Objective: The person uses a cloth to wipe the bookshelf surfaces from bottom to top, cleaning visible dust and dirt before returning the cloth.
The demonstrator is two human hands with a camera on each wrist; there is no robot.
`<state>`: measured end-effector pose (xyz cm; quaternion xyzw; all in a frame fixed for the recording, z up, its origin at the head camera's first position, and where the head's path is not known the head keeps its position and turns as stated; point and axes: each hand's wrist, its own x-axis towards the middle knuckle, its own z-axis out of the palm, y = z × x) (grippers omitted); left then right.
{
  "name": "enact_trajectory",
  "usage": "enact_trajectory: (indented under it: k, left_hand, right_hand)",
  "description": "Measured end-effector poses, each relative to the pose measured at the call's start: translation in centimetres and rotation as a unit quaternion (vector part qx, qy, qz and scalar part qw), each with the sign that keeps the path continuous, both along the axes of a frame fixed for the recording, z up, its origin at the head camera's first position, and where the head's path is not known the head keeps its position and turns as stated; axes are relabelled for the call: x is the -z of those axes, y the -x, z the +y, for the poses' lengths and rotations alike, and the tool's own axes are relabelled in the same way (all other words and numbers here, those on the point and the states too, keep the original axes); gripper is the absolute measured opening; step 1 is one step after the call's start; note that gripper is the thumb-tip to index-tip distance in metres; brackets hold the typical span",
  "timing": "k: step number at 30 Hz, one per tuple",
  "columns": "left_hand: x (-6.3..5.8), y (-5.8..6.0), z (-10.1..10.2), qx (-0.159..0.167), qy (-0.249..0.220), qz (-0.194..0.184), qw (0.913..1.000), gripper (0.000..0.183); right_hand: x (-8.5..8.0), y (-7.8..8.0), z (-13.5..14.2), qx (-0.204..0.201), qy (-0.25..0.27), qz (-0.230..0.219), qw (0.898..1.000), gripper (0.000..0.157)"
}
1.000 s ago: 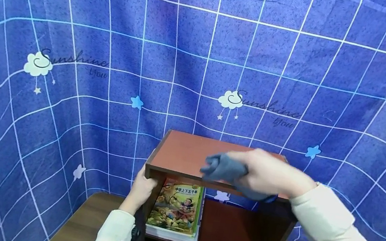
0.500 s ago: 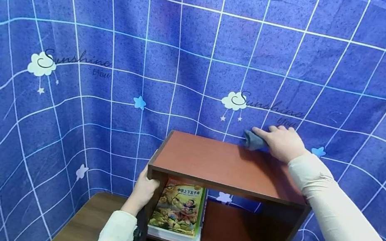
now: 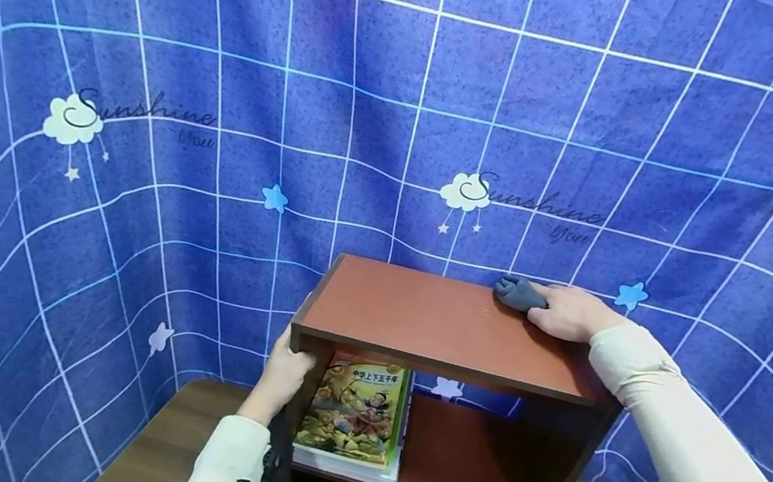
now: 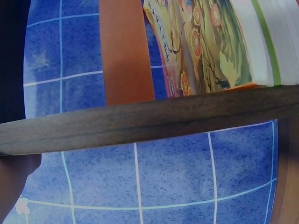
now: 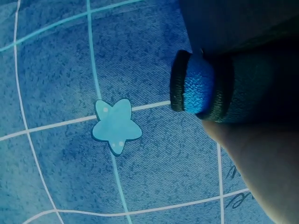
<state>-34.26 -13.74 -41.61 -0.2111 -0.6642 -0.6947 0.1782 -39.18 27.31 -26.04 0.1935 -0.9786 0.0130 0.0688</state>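
A small reddish-brown shelf with dark edges stands on a wooden table. My right hand grips a folded dark grey-blue cloth against the back right of the shelf's top board. In the right wrist view the bunched cloth shows a bright blue stripe, and much of the hand is in shadow. My left hand holds the shelf's left side panel near its upper front corner. Its fingers are mostly hidden on the outer side. In the left wrist view only a dark part of the left hand shows beside the panel edge.
Several books with a colourful front cover stand inside the shelf at the left. The wooden table extends on both sides of it. A blue curtain with white grid lines, clouds and stars hangs close behind.
My right hand has carried the cloth from the front middle of the top board to its back right, dropping slightly in the last half second. The left hand stays on the side panel.
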Motion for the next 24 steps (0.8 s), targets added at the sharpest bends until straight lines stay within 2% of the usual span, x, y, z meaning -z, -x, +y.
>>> enact_trajectory:
  k: [3,6,10,16,24]
  left_hand:
    - [0.6,0.9,-0.1,0.002,-0.006,-0.001,1.0,0.085]
    - [0.8,1.4,-0.1,-0.006,-0.005,0.001,1.0,0.084]
    - [0.7,1.4,-0.1,-0.023,-0.006,-0.011,0.9997,0.08]
    - [0.6,1.3,0.1,-0.022,0.009,-0.033,0.9992,0.084]
    - [0.6,1.5,0.5,-0.03,0.012,-0.044,0.9985,0.086]
  right_hand:
    - [-0.5,-0.5,-0.1,0.005,0.003,-0.01,1.0,0.061]
    - [-0.8,-1.0,-0.4,0.005,-0.001,-0.015,1.0,0.061]
    - [-0.9,-1.6,-0.6,-0.001,-0.006,-0.018,1.0,0.061]
    - [-0.5,-2.7,-0.4,0.002,-0.002,-0.025,1.0,0.062]
    - [-0.2,-4.7,0.1,0.004,0.009,-0.033,0.999,0.064]
